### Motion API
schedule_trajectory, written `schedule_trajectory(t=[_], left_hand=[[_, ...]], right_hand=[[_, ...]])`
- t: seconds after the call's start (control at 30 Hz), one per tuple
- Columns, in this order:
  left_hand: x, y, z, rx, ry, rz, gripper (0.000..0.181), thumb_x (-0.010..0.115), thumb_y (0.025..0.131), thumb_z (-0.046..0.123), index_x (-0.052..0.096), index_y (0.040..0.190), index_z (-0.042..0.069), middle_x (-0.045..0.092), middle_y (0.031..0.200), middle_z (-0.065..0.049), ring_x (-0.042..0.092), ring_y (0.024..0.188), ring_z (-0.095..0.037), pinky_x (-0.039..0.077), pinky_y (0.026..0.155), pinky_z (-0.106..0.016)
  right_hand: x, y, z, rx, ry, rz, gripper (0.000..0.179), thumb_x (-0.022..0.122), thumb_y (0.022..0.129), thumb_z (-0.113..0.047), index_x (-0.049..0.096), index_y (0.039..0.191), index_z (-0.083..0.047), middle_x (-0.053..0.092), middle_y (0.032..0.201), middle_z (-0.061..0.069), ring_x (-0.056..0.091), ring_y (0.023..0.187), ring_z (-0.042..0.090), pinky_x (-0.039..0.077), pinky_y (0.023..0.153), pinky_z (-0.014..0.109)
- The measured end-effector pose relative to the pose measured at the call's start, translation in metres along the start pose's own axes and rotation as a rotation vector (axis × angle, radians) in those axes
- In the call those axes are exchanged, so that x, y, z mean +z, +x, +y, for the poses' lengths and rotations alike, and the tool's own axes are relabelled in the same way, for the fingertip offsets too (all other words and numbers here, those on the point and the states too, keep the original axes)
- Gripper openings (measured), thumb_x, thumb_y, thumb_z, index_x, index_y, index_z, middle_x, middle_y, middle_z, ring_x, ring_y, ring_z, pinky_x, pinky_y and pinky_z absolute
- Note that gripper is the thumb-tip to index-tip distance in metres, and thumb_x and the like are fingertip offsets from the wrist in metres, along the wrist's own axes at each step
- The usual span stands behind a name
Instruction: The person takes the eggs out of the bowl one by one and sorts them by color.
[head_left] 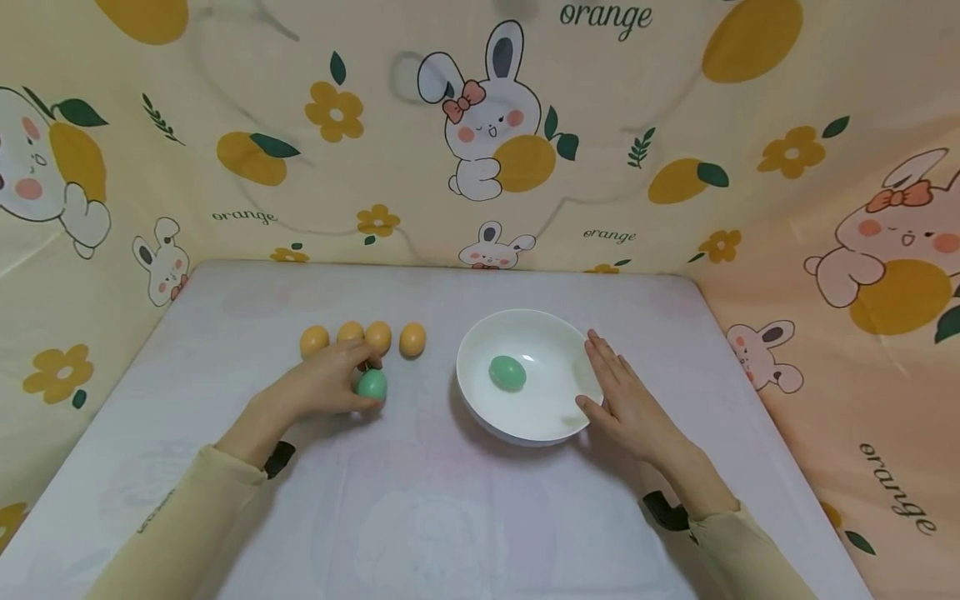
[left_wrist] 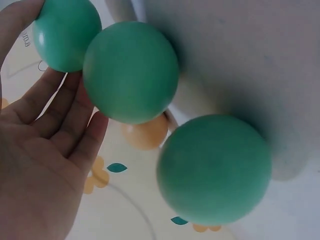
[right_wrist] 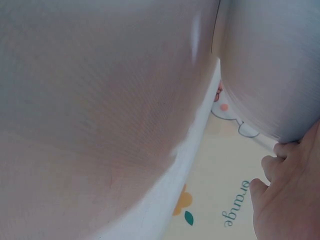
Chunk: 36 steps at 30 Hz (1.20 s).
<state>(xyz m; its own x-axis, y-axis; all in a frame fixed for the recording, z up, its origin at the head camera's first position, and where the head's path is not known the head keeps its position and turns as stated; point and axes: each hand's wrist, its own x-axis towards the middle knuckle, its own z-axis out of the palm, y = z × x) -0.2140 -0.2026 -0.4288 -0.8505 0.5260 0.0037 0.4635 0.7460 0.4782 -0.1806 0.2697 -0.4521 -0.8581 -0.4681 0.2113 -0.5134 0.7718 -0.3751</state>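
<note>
My left hand [head_left: 322,385] pinches a green egg [head_left: 372,385] between thumb and fingers, left of the white bowl [head_left: 558,412]. In the left wrist view the held green egg [left_wrist: 67,37] is at the top left. Beside it lie a second green egg [left_wrist: 131,72] and a third green egg [left_wrist: 215,170]; in the head view the hand hides these two. One green egg [head_left: 507,372] lies inside the bowl. My right hand [head_left: 641,412] rests against the bowl's right side, fingers straight and thumb near the rim. The bowl's outside [right_wrist: 275,65] fills the right wrist view's upper right.
Several yellow-orange eggs [head_left: 412,340] stand in a row just beyond the left hand, the leftmost ones partly covered by it. A white-covered table [head_left: 420,517] carries everything. Cloth walls [head_left: 420,158] printed with rabbits and oranges rise at the back and both sides.
</note>
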Motion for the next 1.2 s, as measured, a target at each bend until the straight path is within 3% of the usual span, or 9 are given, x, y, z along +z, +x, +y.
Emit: schedule_trajectory(t=[0.43,0.83,1.2], left_hand=[[0.0031,-0.0036,-0.0061,-0.033,-0.002,-0.037,0.050,0.094,0.075,0.029,0.068,0.111,0.006,0.066,0.108,-0.006,0.063,0.098,-0.026,0.054,0.085,-0.040],[0.0025,-0.0050,-0.0068,-0.062,-0.012,-0.058,0.052,0.093,0.077,0.033,0.068,0.113,0.006,0.067,0.115,-0.009,0.066,0.105,-0.028,0.056,0.089,-0.044],[0.0029,-0.0057,-0.0079,-0.074,-0.016,-0.049,0.054,0.093,0.077,0.034,0.068,0.117,0.006,0.068,0.118,-0.009,0.067,0.105,-0.027,0.055,0.090,-0.045]], right_hand=[[-0.0011,0.0008,-0.0013,0.007,0.001,-0.003,0.084,0.059,0.103,-0.035,0.015,0.165,0.000,0.009,0.174,0.012,0.011,0.160,0.030,0.015,0.126,0.059],[-0.0007,0.0003,-0.0016,0.010,0.000,-0.004,0.084,0.059,0.104,-0.035,0.014,0.165,0.000,0.009,0.174,0.013,0.011,0.160,0.032,0.017,0.125,0.061],[-0.0003,-0.0005,-0.0011,0.019,0.004,-0.007,0.084,0.059,0.103,-0.035,0.014,0.165,-0.001,0.008,0.174,0.012,0.011,0.160,0.032,0.015,0.125,0.059]])
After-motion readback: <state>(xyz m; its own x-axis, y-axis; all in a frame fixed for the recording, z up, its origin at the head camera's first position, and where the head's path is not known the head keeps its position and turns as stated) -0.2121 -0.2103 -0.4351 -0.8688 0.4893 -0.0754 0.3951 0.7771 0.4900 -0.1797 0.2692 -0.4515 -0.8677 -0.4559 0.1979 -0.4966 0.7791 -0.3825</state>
